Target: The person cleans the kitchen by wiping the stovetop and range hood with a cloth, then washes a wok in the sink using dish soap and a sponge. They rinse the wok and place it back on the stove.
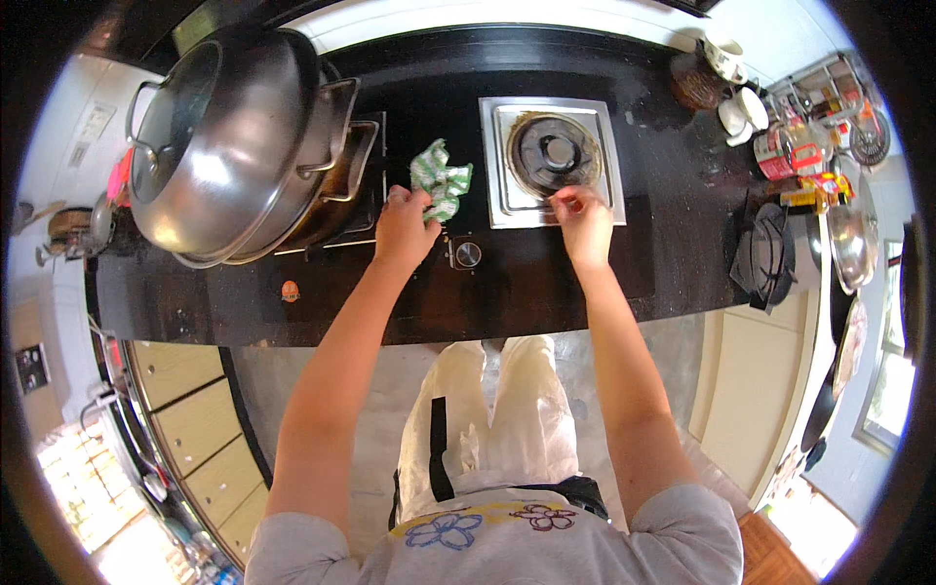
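A crumpled green-and-white cloth (pixel 442 181) is at the black cooktop's middle, gripped at its lower left edge by the curled fingers of my left hand (pixel 404 228). My right hand (pixel 586 228) is over the near edge of a square metal drip tray (pixel 495 185), its fingertips pinched together. What they hold, if anything, is too small to make out. Inside the tray sits a round, dark gas burner (pixel 559 151) with brown grime around its ring. Between my hands, nearer me, is a round stove knob (pixel 468 255).
A large lidded steel wok (pixel 224 146) covers the left side of the cooktop (pixel 390 307), its handles sticking out. A black pan support (pixel 763 255) lies at the right edge. White mugs (pixel 743 115), bottles and a wire rack (pixel 829 93) stand at the back right.
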